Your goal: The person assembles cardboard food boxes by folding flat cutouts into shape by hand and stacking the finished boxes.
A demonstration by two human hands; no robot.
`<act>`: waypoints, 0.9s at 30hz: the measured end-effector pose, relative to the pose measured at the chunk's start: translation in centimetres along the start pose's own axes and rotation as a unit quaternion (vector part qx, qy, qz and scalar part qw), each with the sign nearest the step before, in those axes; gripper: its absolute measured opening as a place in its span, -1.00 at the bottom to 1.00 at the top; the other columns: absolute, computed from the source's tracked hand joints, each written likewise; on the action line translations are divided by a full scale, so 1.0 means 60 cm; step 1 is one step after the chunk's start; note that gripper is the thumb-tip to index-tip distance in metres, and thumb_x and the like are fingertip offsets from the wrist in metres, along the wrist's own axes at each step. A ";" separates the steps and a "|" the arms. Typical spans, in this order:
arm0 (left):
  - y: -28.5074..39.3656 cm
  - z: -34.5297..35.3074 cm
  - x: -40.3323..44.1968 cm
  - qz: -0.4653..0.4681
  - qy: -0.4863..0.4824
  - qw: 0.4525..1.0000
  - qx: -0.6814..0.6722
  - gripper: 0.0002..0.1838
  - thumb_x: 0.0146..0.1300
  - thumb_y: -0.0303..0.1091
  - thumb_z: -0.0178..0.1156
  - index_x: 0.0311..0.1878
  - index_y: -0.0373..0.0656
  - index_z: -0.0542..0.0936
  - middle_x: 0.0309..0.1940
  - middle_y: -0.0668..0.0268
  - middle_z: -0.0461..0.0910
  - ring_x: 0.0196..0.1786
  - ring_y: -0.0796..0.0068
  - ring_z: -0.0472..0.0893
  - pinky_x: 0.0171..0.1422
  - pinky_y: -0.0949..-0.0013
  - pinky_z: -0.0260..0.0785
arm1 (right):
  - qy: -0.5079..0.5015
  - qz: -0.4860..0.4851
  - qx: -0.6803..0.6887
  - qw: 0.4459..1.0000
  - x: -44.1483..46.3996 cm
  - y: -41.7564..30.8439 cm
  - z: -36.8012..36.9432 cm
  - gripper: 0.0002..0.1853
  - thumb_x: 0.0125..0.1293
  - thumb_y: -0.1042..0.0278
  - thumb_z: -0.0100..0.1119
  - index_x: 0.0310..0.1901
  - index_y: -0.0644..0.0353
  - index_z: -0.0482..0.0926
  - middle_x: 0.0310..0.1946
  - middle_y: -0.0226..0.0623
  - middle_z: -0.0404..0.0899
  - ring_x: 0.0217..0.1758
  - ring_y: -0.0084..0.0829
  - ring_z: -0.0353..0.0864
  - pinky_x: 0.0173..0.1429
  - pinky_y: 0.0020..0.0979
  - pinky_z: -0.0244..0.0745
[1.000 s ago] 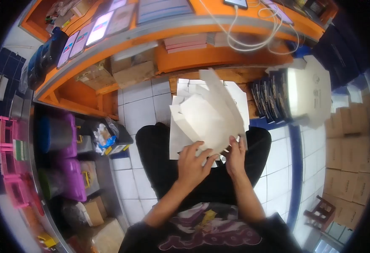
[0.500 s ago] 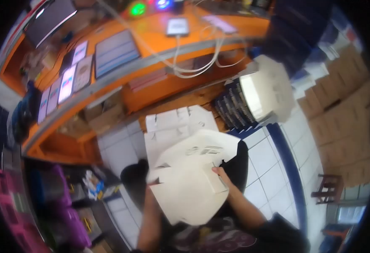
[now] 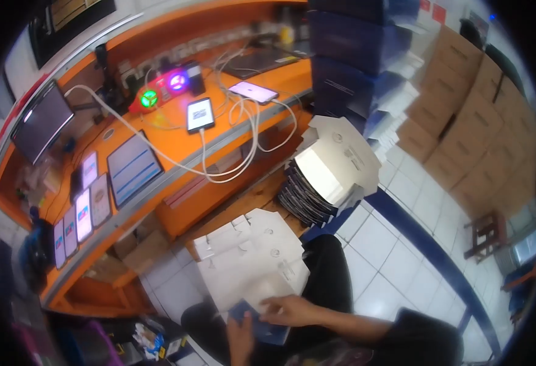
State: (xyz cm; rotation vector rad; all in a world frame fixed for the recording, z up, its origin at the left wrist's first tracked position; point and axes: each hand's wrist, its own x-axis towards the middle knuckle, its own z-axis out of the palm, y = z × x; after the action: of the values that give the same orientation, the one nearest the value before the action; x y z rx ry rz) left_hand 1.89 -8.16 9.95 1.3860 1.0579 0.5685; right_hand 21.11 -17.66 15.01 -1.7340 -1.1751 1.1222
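A flat, die-cut white cardboard box blank (image 3: pixel 262 244) with slots and small printed marks extends from the wooden bench over my lap. At its near end is a dark blue cardboard panel (image 3: pixel 271 332); whether it belongs to the same blank I cannot tell. My left hand (image 3: pixel 238 338) is closed on the panel's left side, thumb on its face. My right hand (image 3: pixel 289 311) has its fingers bent and pressed together at the panel's upper edge. Beyond my right arm, a stack of box blanks (image 3: pixel 335 158), white inside and dark at the edges, sits on the bench.
An orange desk (image 3: pixel 176 140) carries several phones (image 3: pixel 83 216), a tablet (image 3: pixel 135 168), white cables (image 3: pixel 243 161) and a lit red device (image 3: pixel 164 91). Blue boxes (image 3: pixel 347 61) tower behind the stack. Brown cartons (image 3: pixel 463 128) and a small wooden stool (image 3: pixel 486 235) stand at right.
The large white sheet both hands held up is no longer raised; the hands are now lower, at a dark blue panel. The view has shifted, showing more of the desk.
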 end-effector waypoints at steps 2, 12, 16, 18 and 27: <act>0.020 0.008 0.001 0.040 -0.032 0.998 0.048 -0.51 0.51 -0.28 0.19 0.37 -0.37 0.46 0.10 0.14 0.61 0.05 0.35 0.62 0.13 0.34 0.47 | 0.000 0.024 0.105 0.994 0.022 0.047 0.033 -0.52 0.43 -0.11 0.29 0.04 0.22 0.69 -0.25 -0.27 0.74 -0.21 -0.43 0.71 -0.12 -0.42 0.59; 0.050 -0.004 -0.018 0.462 0.046 0.776 0.427 -0.34 0.25 -0.19 0.41 0.31 -0.39 0.49 0.31 -0.25 0.43 0.29 -0.27 0.53 0.32 -0.06 0.48 | 0.012 0.074 0.497 0.864 0.046 0.007 0.025 -0.73 0.60 0.21 0.14 0.17 0.15 0.53 0.04 -0.38 0.64 0.09 -0.49 0.64 0.29 -0.32 0.53; 0.053 -0.001 -0.019 0.503 0.078 0.817 0.271 -0.64 0.40 -0.53 0.07 0.22 -0.45 0.53 0.04 -0.23 0.66 0.07 -0.31 0.70 0.25 -0.02 0.57 | 0.022 0.085 0.599 0.796 0.048 -0.022 0.017 -0.71 0.60 0.25 0.11 0.24 0.11 0.49 0.18 -0.37 0.59 0.19 -0.37 0.65 0.37 -0.17 0.53; 0.044 -0.003 -0.024 0.440 0.142 0.874 0.149 -0.67 0.42 -0.53 0.05 0.16 -0.49 0.57 0.01 -0.22 0.68 0.05 -0.28 0.71 0.23 0.01 0.58 | 0.006 0.080 0.625 0.776 0.048 -0.038 0.016 -0.70 0.60 0.22 0.11 0.24 0.10 0.49 0.16 -0.37 0.61 0.19 -0.36 0.65 0.36 -0.16 0.53; 0.088 0.011 -0.018 0.374 0.139 0.828 0.394 -0.54 0.36 -0.38 0.26 0.31 -0.26 0.60 0.33 -0.26 0.38 0.30 -0.26 0.47 0.38 -0.05 0.36 | -0.038 0.083 0.653 0.752 0.027 -0.055 0.053 -0.73 0.66 0.09 -0.01 0.04 0.10 0.55 -0.16 -0.39 0.68 -0.13 -0.50 0.69 0.02 -0.41 0.60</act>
State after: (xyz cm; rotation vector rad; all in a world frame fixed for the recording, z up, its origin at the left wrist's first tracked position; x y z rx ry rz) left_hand 3.27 -8.58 15.20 2.5641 0.9868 0.9806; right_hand 17.45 -14.81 16.54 -0.6471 -0.0376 1.5454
